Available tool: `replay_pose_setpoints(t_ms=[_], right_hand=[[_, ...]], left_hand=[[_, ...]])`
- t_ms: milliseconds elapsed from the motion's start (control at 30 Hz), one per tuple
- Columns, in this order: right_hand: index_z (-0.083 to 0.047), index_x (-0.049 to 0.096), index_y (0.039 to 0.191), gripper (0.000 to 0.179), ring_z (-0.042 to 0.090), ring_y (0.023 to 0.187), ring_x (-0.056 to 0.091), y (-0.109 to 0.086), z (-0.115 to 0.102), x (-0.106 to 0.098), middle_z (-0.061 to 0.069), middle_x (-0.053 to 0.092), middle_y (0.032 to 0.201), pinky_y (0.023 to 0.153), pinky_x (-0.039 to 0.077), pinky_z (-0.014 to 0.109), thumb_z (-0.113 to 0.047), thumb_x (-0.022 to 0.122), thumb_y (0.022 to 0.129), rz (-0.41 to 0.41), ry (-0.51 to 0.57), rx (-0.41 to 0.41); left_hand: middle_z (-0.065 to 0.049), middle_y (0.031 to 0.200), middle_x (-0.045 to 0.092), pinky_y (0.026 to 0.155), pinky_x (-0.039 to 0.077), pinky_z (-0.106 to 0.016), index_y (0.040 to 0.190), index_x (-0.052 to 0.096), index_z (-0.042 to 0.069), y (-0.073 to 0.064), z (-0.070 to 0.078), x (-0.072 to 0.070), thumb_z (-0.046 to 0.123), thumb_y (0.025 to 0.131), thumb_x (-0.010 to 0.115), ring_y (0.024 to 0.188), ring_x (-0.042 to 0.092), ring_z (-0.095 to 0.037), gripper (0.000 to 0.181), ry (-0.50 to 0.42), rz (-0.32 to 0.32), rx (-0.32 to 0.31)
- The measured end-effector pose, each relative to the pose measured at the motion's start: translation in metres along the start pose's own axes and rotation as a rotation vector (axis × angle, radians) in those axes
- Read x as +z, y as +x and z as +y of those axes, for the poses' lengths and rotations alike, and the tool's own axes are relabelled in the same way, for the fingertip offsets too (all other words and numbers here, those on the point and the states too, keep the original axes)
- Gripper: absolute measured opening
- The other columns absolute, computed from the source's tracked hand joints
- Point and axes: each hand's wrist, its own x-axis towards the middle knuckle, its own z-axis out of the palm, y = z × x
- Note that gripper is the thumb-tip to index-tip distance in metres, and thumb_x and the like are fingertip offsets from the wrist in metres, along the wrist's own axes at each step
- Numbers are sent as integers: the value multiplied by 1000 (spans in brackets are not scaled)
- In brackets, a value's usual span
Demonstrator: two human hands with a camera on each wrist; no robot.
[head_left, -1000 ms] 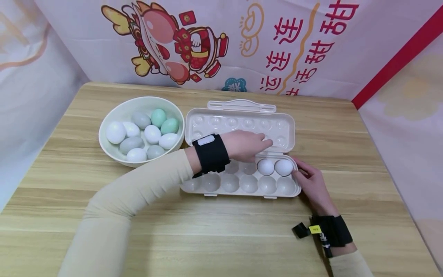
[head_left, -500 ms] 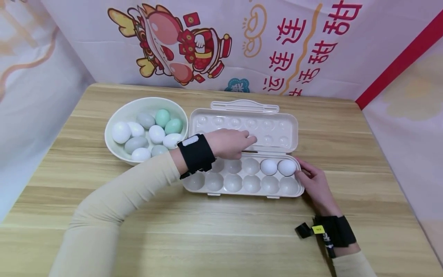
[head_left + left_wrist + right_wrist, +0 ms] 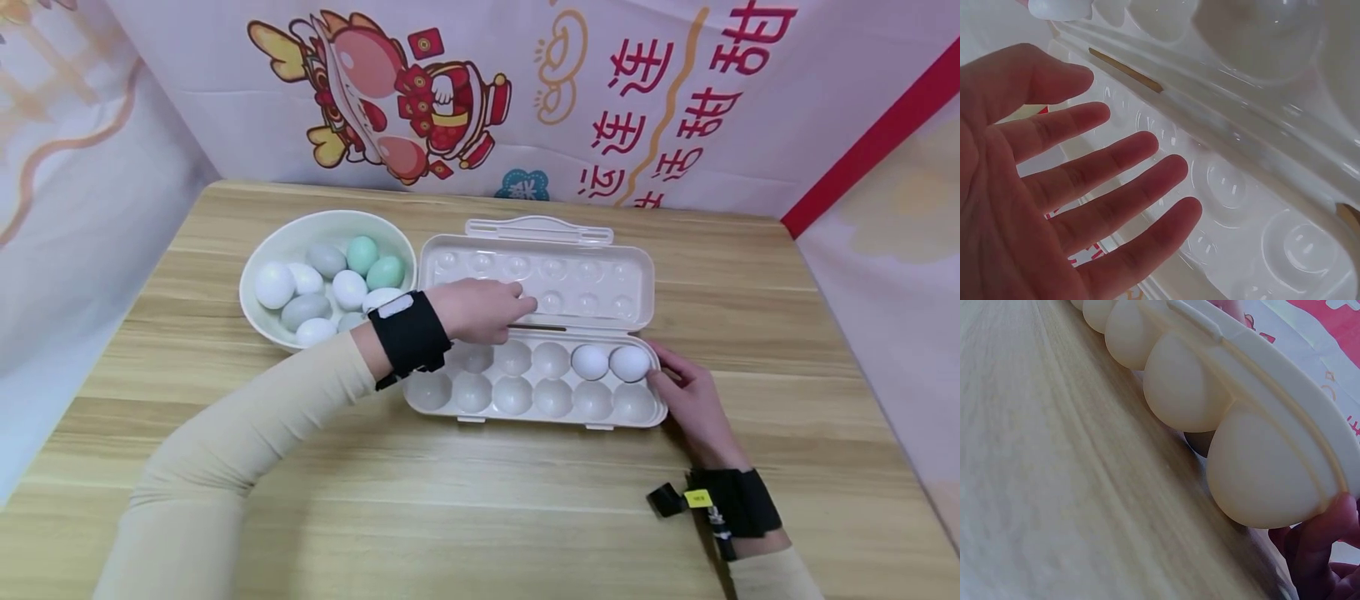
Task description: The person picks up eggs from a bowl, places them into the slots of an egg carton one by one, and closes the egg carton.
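A white plastic egg carton [image 3: 513, 397] lies with its lid [image 3: 570, 292] folded back. Two white eggs [image 3: 590, 362] sit side by side in the back row's right-end cups. My left hand [image 3: 480, 310] hovers above the hinge side and lid, left of those eggs. Its fingers are spread and hold nothing, as the left wrist view shows the bare palm [image 3: 997, 194]. With thumb and fingers, my right hand [image 3: 693, 408] grips the carton's right end; in the right wrist view the thumb [image 3: 1338, 515] presses the rim beside the rounded cup undersides [image 3: 1260, 469].
Left of the carton stands an oval cream bowl [image 3: 249, 292] of several white, grey and green eggs [image 3: 363, 255]. My left forearm [image 3: 247, 433] passes in front of it. A printed cloth [image 3: 465, 25] hangs behind the wooden table [image 3: 450, 517].
My left hand has moved left across the carton, away from the two white eggs, fingers empty. The right hand keeps its grip on the carton's end. The head view has shifted slightly.
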Motion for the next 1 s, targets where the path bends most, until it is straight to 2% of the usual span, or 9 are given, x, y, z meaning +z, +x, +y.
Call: replay_pose_setpoints(t_ms=[200,467,733,1000], right_hand=[[-9,44,135,44,2,110,49,0,0,0,17,45,136,78,47,11,-17,52,93,-10,-23,13],[-8,45,134,43,1,105,51,0,1,0,2,52,127,74,49,13,-13,53,92,-12,55,8],[-7,45,134,44,1,105,51,-1,1,0,4,51,127,75,49,12,-14,53,92,-12,37,6],[-7,44,135,44,0,105,51,-1,1,-1,3,51,128,75,49,12,-13,53,92,-16,61,4]], left_hand=[[-14,114,54,79,49,-36,127,45,7,-9,-5,1,10,89,51,90,53,-23,38,-27,-4,-12],[-15,109,54,74,50,-37,124,46,6,-19,-12,6,10,88,52,87,54,-24,37,-28,2,-18],[-15,113,54,78,50,-37,125,47,6,-27,-19,6,11,89,54,89,54,-23,38,-55,8,-34],[-16,111,54,74,50,-38,124,48,6,-34,-25,4,11,88,53,87,55,-25,37,-58,35,-43]])
